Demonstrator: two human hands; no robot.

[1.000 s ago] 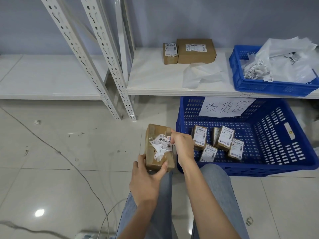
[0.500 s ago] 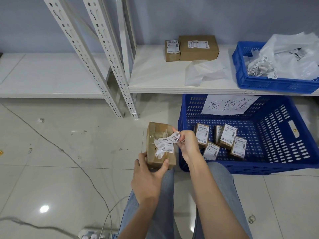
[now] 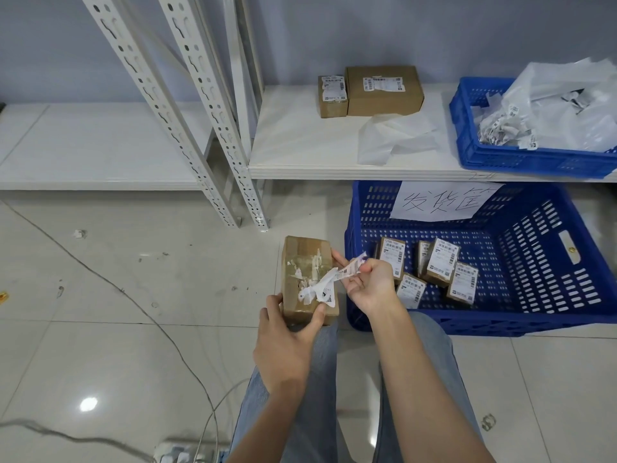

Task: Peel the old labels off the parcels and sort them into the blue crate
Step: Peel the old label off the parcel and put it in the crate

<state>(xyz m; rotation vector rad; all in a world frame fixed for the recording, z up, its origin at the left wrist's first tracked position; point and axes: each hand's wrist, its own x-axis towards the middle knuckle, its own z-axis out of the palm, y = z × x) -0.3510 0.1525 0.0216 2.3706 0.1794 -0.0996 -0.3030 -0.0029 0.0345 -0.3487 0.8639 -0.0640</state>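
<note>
Brown, tape-glossed cardboard forms the oblong parcel (image 3: 309, 275), gripped at its near end by the left hand (image 3: 287, 342), thumb and fingers curled around it. Just right of it, the right hand (image 3: 367, 282) pinches a crumpled, torn white label (image 3: 329, 282) that clings to the parcel's face. Beyond that hand sits the perforated blue crate (image 3: 541, 262).

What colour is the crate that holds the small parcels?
Blue, seen in the head view: the crate.

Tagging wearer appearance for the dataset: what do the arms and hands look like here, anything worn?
Left hand and right hand are bare: no gloves, rings, watch or wristband visible. Both forearms are uncovered as far as the frame shows, with no sleeves in view. Light blue jeans on the legs below.
</note>
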